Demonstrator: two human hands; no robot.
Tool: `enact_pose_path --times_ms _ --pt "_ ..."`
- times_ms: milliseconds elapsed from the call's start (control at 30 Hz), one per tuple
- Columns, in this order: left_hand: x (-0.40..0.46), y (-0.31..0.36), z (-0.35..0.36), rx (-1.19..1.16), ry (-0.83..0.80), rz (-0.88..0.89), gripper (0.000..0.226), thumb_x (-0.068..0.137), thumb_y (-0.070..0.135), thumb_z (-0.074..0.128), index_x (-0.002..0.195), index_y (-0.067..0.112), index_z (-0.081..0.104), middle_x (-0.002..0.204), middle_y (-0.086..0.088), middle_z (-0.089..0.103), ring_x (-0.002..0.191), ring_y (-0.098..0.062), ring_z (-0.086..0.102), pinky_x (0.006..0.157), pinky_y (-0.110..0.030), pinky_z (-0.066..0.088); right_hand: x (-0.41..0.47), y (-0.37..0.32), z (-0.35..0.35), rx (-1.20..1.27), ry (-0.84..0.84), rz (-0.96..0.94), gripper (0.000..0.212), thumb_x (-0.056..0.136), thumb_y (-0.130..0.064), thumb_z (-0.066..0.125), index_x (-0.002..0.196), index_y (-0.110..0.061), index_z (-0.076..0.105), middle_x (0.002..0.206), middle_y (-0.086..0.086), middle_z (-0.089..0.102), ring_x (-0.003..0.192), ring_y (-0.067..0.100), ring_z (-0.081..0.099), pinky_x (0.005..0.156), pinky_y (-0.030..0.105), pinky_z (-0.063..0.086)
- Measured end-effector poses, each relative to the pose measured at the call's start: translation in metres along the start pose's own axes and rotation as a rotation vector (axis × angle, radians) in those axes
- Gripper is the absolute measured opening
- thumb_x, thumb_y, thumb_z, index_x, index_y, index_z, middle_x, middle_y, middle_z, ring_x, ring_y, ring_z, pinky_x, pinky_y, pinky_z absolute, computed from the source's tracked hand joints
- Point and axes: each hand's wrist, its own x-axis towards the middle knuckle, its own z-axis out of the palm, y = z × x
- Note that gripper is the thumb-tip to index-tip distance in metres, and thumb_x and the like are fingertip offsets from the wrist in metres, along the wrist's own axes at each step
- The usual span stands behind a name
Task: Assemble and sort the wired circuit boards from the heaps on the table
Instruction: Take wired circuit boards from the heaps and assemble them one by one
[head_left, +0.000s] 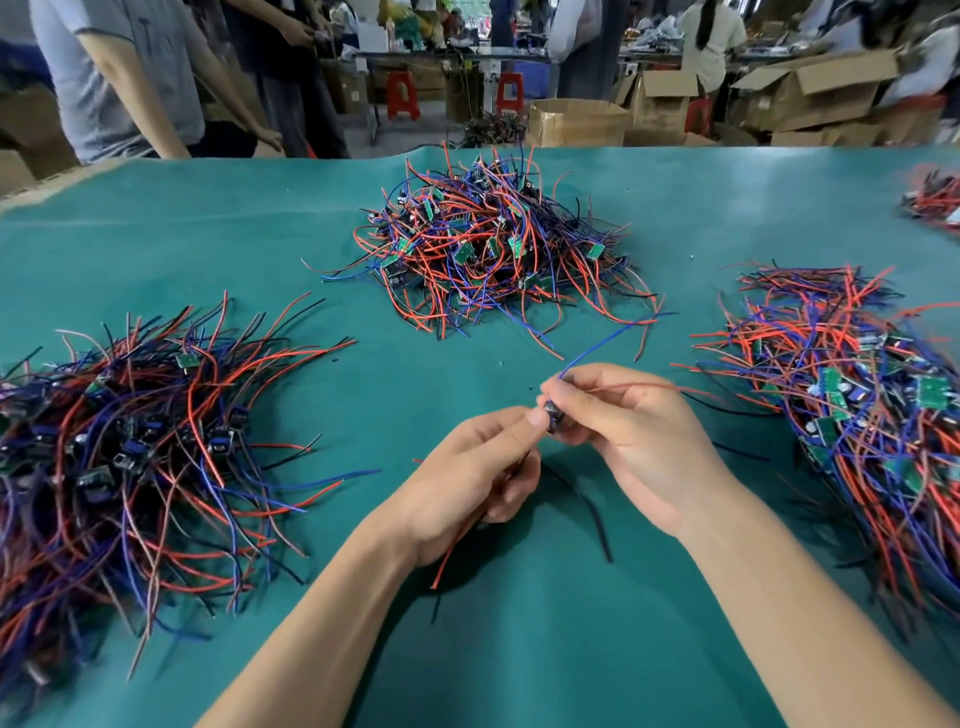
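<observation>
Nearest me, both forearms reach in from the bottom edge over the green table (467, 649). Left hand (467, 467) and right hand (628, 436) meet at centre, fingers of each pinching one small circuit board (551, 418) between the fingertips. Its blue wire (597, 345) rises away; a red wire (654, 385) runs right. Left heap (135, 441), far heap (483, 244) and right heap (857, 395) lie well apart around the hands. Open cardboard boxes (576, 122) stand beyond the table.
</observation>
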Motion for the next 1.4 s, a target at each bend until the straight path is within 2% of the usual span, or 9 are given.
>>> enact_pose_path --times_ms 133,300,433,533,633,867,1000,1233,1400 --pt "0.001 0.0 0.001 -0.027 0.047 0.024 0.028 0.099 0.034 0.052 0.09 0.009 0.06 0.053 0.0 0.029 0.043 -0.011 0.019 0.042 -0.024 0.014 -0.001 0.0 0.002 0.0 -0.019 0.099 0.021 0.072 -0.027 0.079 0.082 -0.011 0.071 0.069 0.008 0.062 0.056 0.019 0.052 0.047 0.023 0.035" --pt "-0.001 0.002 0.001 0.036 0.03 0.024 0.026 0.097 0.034 0.049 0.086 0.013 0.057 0.053 0.0 0.025 0.045 -0.014 0.013 0.042 -0.026 0.012 -0.001 -0.001 0.003 0.088 -0.081 0.259 0.037 0.064 -0.032 0.084 0.09 -0.006 0.079 0.059 0.006 0.048 0.045 0.013 0.039 0.034 0.019 0.025" --pt "-0.001 0.002 0.003 0.101 0.043 0.012 0.026 0.101 0.032 0.049 0.084 0.015 0.057 0.054 -0.004 0.023 0.048 -0.015 0.011 0.044 -0.03 0.009 0.001 0.001 0.002 0.126 -0.015 0.3 0.045 0.059 -0.025 0.087 0.094 0.001 0.074 0.064 0.008 0.054 0.045 0.011 0.035 0.035 0.018 0.027" --pt "-0.001 0.002 0.005 0.161 0.049 0.005 0.027 0.105 0.024 0.047 0.081 0.014 0.055 0.052 0.0 0.026 0.044 -0.014 0.015 0.041 -0.024 0.013 0.001 -0.002 -0.003 0.013 -0.003 0.262 0.035 0.058 -0.024 0.087 0.083 -0.002 0.073 0.067 0.013 0.058 0.044 0.011 0.04 0.039 0.019 0.031" --pt "-0.002 0.002 0.007 0.207 0.063 0.001 0.026 0.103 0.022 0.049 0.08 0.011 0.055 0.05 0.002 0.029 0.042 -0.012 0.018 0.039 -0.021 0.016 0.0 -0.005 -0.01 -0.063 -0.062 0.239 0.019 0.064 -0.021 0.084 0.074 -0.009 0.074 0.064 0.006 0.057 0.047 0.009 0.046 0.042 0.019 0.036" --pt "-0.001 0.003 0.006 0.145 0.092 -0.026 0.025 0.103 0.02 0.048 0.082 0.01 0.055 0.049 0.003 0.028 0.043 -0.013 0.016 0.042 -0.025 0.012 -0.001 -0.008 -0.015 -0.084 -0.101 0.197 0.02 0.074 -0.017 0.079 0.088 -0.004 0.073 0.075 0.008 0.063 0.059 0.013 0.056 0.052 0.02 0.046" --pt "-0.001 0.002 0.005 0.123 0.084 -0.017 0.025 0.093 0.03 0.053 0.077 0.01 0.056 0.05 0.0 0.026 0.046 -0.014 0.014 0.043 -0.027 0.01 0.0 -0.003 -0.009 -0.157 0.02 0.147 0.004 0.086 -0.007 0.076 0.085 -0.003 0.075 0.071 0.008 0.067 0.058 0.015 0.058 0.049 0.022 0.046" --pt "-0.002 0.004 0.005 0.156 0.056 -0.022 0.025 0.087 0.028 0.052 0.068 0.012 0.055 0.051 -0.002 0.023 0.047 -0.014 0.013 0.043 -0.024 0.011 0.009 -0.003 -0.03 -0.497 0.337 -0.06 0.018 0.09 -0.003 0.071 0.075 -0.011 0.073 0.058 0.0 0.069 0.049 0.01 0.062 0.047 0.021 0.05" --pt "-0.003 0.005 0.005 0.185 0.035 -0.032 0.024 0.086 0.029 0.051 0.069 0.012 0.054 0.05 -0.001 0.023 0.048 -0.014 0.012 0.044 -0.026 0.009 0.013 -0.004 -0.048 -0.617 0.508 -0.169 0.025 0.09 -0.005 0.07 0.071 -0.022 0.072 0.055 -0.004 0.068 0.047 0.007 0.063 0.047 0.021 0.051"
